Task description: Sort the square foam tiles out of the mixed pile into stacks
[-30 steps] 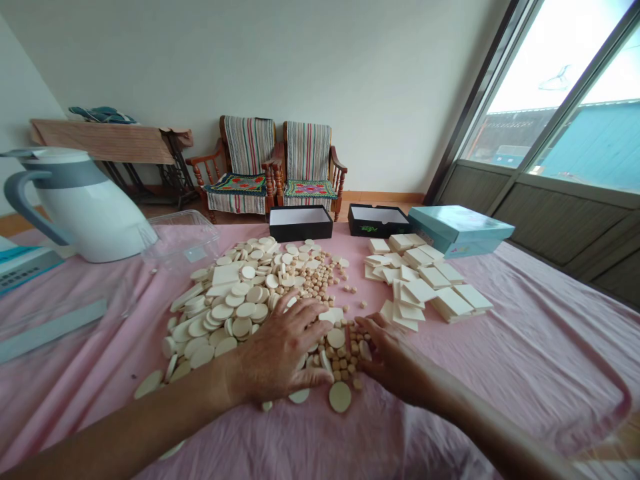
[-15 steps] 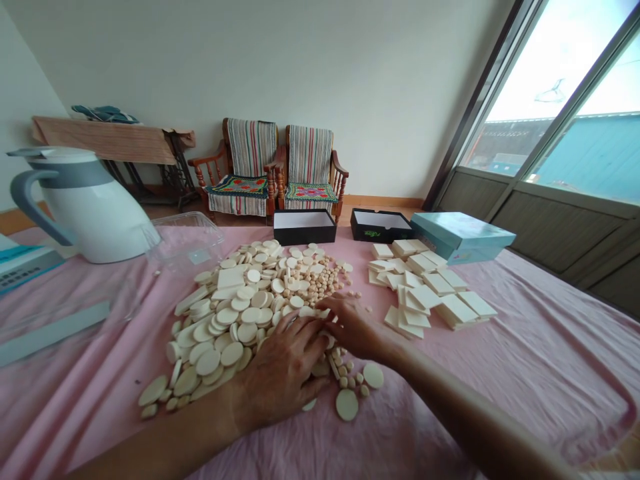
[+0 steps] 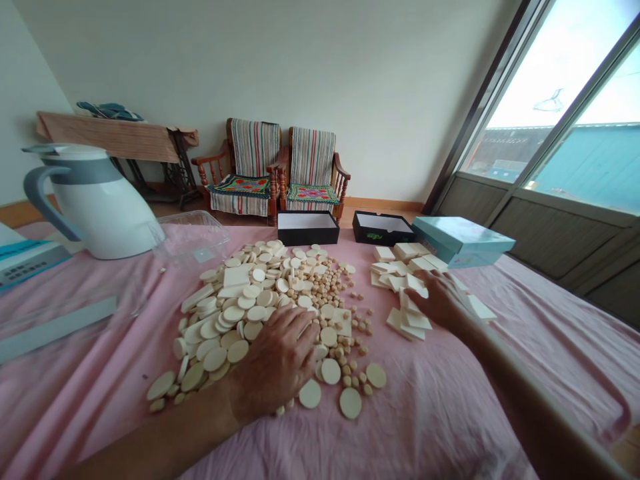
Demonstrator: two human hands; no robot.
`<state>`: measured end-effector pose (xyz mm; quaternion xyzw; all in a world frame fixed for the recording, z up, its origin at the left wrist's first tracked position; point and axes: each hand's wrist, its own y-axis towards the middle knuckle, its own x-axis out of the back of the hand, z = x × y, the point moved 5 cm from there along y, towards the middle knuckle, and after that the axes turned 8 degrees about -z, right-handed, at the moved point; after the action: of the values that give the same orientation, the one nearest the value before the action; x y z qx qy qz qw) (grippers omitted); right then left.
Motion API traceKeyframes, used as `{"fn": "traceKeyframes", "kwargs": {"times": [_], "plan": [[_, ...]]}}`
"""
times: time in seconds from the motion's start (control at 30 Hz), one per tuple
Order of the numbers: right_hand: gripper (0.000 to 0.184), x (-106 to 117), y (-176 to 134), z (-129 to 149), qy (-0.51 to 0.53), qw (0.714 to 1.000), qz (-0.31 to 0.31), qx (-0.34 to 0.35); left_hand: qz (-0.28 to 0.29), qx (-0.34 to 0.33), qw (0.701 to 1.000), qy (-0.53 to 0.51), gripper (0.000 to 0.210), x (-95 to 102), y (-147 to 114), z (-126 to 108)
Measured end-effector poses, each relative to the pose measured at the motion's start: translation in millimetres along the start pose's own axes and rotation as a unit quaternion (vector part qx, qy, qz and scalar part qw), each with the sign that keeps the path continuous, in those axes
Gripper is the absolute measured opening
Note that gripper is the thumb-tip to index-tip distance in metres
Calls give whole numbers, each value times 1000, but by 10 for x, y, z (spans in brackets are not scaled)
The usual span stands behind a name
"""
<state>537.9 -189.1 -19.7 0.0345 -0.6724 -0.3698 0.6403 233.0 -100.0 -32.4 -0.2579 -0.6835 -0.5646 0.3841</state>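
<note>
A heap of pale wooden discs spreads over the pink cloth, mixed with small wooden beads along its right side. My left hand lies palm down on the near part of the heap, fingers stretched out; what is under the palm is hidden. Off to the right, my right hand reaches over a group of pale wooden squares. Its thumb and fingers are on either side of one square, which it seems to grip. A lone square lies among the beads.
Two black box parts and a light blue box stand along the far edge. A white jug, a clear plastic tray and a blue-white box are at left. Two chairs stand beyond.
My right hand has moved from beside the left hand over to the wooden squares at right. My left hand has shifted slightly left, uncovering discs, beads and a square.
</note>
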Motion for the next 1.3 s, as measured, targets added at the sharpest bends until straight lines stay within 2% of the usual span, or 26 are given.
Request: {"fn": "traceKeyframes", "kwargs": {"times": [0.1,0.2,0.37,0.43,0.5,0.57,0.63,0.73,0.83,0.97,1.1,1.3], "plan": [[47,-57,-17,-269,-81,995,62,-16,-28,11,999,-14,28,7,12,63],[51,-89,-49,-341,-81,991,105,-25,-41,16,999,-16,30,4,11,92],[37,-137,-33,-348,-45,990,133,-5,-49,30,998,-26,28,12,11,107],[34,-146,48,-373,-26,990,142,6,-49,33,998,-33,28,6,11,116],[35,-113,210,-381,13,992,121,21,-50,33,998,-34,28,-5,8,127],[37,-69,433,-342,56,992,96,57,-49,27,998,-26,28,-18,2,134],[44,-72,675,-263,75,987,100,101,-49,21,998,-13,29,-30,-3,139],[59,-213,976,-106,57,971,172,156,-48,17,999,1,31,-39,-12,145],[64,-417,1140,61,41,946,251,202,-44,16,999,8,32,-36,-18,149],[63,-602,1202,193,32,924,315,215,-37,15,999,19,33,-24,-22,151],[63,-673,1175,227,14,903,370,219,-34,11,999,30,35,-27,-33,156],[66,-734,1149,221,4,895,370,247,-31,14,999,34,36,-38,-57,167]]}}
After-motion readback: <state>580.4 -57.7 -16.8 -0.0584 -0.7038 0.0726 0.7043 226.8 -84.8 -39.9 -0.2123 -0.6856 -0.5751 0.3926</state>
